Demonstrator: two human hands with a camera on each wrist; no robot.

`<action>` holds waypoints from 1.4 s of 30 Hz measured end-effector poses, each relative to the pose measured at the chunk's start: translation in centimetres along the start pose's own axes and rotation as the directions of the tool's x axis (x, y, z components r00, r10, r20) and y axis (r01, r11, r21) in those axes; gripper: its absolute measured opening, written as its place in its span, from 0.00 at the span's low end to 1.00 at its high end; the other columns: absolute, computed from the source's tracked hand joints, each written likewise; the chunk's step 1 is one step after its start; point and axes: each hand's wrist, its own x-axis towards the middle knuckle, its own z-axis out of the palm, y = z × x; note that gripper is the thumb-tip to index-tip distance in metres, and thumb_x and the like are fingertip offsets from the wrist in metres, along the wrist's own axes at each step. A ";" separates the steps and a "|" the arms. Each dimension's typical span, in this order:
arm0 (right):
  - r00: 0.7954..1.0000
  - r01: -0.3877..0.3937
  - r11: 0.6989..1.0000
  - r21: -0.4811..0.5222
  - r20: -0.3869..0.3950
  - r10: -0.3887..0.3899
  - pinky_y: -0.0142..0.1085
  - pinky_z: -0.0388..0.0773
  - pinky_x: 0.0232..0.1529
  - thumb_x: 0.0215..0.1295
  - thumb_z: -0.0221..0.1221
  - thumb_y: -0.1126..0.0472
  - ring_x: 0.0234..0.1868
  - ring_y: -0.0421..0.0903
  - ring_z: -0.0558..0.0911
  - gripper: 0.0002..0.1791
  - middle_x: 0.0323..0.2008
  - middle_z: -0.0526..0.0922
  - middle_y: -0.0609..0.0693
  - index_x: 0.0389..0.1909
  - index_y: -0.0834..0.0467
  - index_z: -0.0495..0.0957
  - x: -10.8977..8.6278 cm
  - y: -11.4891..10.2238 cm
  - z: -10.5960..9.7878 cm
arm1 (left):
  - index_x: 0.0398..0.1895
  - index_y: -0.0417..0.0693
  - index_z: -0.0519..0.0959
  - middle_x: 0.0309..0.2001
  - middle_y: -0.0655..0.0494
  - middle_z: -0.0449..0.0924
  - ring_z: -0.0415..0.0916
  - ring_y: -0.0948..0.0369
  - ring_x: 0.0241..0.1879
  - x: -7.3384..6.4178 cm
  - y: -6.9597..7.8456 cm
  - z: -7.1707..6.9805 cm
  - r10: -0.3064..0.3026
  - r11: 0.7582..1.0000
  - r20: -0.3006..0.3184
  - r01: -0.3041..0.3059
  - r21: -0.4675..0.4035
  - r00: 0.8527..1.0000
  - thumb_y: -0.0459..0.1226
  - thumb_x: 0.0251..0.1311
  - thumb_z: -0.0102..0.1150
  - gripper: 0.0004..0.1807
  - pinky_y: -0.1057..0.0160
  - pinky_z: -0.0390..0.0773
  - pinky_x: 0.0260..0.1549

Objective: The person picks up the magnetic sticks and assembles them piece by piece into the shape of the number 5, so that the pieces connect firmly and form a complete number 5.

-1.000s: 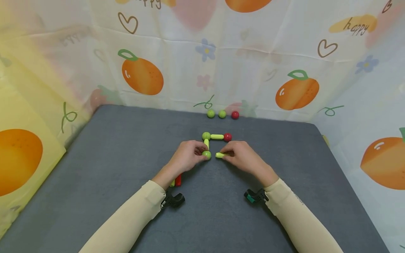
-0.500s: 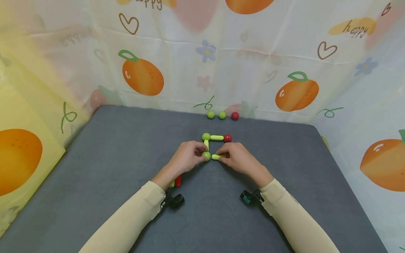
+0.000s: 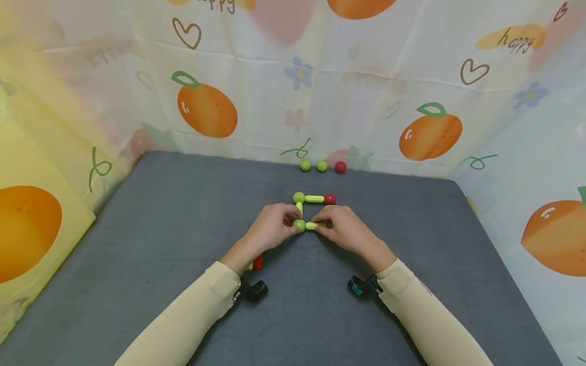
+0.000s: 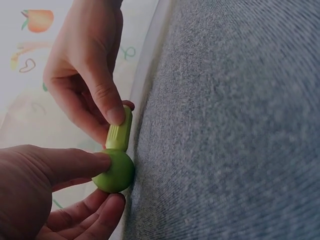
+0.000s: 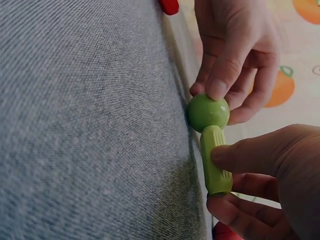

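My left hand [image 3: 273, 224] pinches a green ball [image 4: 116, 172] between thumb and fingers. From the right, my right hand [image 3: 346, 227] pinches a ridged yellow-green rod [image 5: 215, 160], whose end touches that ball. A second yellow-green rod [image 3: 299, 208] runs from the held ball back to another green ball [image 3: 299, 197], partly behind my left fingers. From this far ball a third rod [image 3: 314, 199] extends right to a red ball [image 3: 330, 199]. The pieces form an open-sided frame on the grey table.
Two loose green balls [image 3: 305, 165] and one loose red ball [image 3: 340, 167] sit in a row at the table's back edge. Under my left wrist lie a red rod [image 3: 258, 262] and a yellow-green one, partly hidden. A printed curtain [image 3: 256, 101] stands behind the table [image 3: 183, 203].
My right hand has moved left with its rod, closing the gap so the rod's end now meets the held green ball. My left hand has stayed in place.
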 end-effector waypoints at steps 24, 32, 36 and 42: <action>0.998 -0.041 0.993 0.113 -0.038 0.046 0.45 0.85 0.48 0.76 0.69 0.58 0.43 0.44 0.85 0.11 0.44 0.88 0.47 0.52 0.59 0.91 2.1 0.6 -3.1 | 0.51 0.50 0.92 0.42 0.57 0.86 0.83 0.60 0.42 0.0 0.2 -0.1 0.003 0.999 0.030 -0.004 0.043 1.000 0.35 0.67 0.76 0.10 0.56 0.85 0.45; 0.997 -0.062 0.997 0.049 -0.045 0.064 0.50 0.83 0.51 0.77 0.67 0.62 0.48 0.52 0.85 0.11 0.48 0.86 0.54 0.54 0.61 0.88 7.0 3.5 -7.1 | 0.50 0.50 0.92 0.41 0.58 0.86 0.82 0.61 0.40 0.0 0.3 -0.1 0.006 0.999 0.033 -0.007 0.037 0.999 0.35 0.66 0.77 0.10 0.57 0.84 0.44; 0.994 -0.110 0.993 0.035 -0.021 0.111 0.53 0.82 0.55 0.78 0.65 0.63 0.53 0.56 0.84 0.15 0.55 0.85 0.59 0.60 0.64 0.85 9.1 5.3 -7.6 | 0.50 0.51 0.92 0.41 0.58 0.84 0.81 0.61 0.40 -0.1 0.3 -0.2 -0.011 1.000 0.038 0.010 0.028 0.999 0.34 0.66 0.78 0.11 0.57 0.84 0.44; 0.985 -0.172 0.985 -0.022 -0.005 0.172 0.53 0.82 0.54 0.79 0.59 0.64 0.54 0.57 0.83 0.17 0.57 0.85 0.58 0.63 0.62 0.84 11.2 6.6 -7.7 | 0.50 0.51 0.92 0.41 0.57 0.84 0.81 0.61 0.40 0.0 0.3 -0.3 -0.012 1.000 0.044 0.011 0.026 0.999 0.34 0.65 0.78 0.11 0.57 0.84 0.44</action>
